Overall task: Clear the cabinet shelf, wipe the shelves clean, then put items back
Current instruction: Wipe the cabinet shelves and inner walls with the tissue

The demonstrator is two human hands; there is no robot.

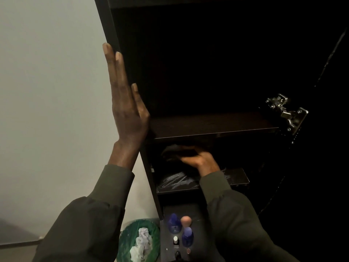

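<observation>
Risk: right hand (196,157), fingers curling round what is probably a dark cloth (175,151), is wiping blind; left hand (125,103), fingers pressed flat together, is bracing the cabinet (113,25); bottles (181,229) below could be getting knocked.

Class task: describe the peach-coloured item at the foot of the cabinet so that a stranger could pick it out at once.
Start at the tall dark cabinet and drop to the low dark surface at its foot, right of the green bin. Among the small bottles there, it is the rounded peach item; its nearest neighbours are two blue bottles.
</observation>
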